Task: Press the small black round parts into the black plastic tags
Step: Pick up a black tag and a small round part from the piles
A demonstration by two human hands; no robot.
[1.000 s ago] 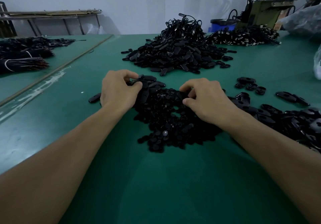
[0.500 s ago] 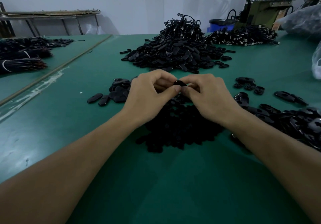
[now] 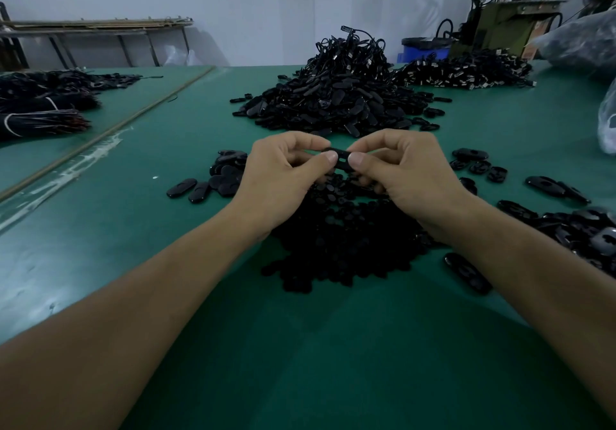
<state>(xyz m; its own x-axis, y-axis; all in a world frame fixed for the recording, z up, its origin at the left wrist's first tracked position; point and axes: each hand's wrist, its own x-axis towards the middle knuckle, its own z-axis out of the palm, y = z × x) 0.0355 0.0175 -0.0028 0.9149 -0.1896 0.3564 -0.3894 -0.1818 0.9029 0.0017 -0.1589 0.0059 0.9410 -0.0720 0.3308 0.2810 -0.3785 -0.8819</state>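
Over the green table (image 3: pixel 300 346), left to right: loose tags (image 3: pixel 213 179) lie beside the left hand (image 3: pixel 280 179), whose curled fingers and thumb pinch the left end of one black tag (image 3: pixel 340 159). The tag's long axis runs left-right between both thumbs, above the heap of small round parts (image 3: pixel 343 246). The right hand (image 3: pixel 410 176) pinches the other end, equally near. Can't tell if a round part is seated; thumbs probably press inward next.

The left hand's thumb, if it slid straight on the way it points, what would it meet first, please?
Probably the thumb of the right hand, across the black plastic tag both hands pinch; depth is unclear.
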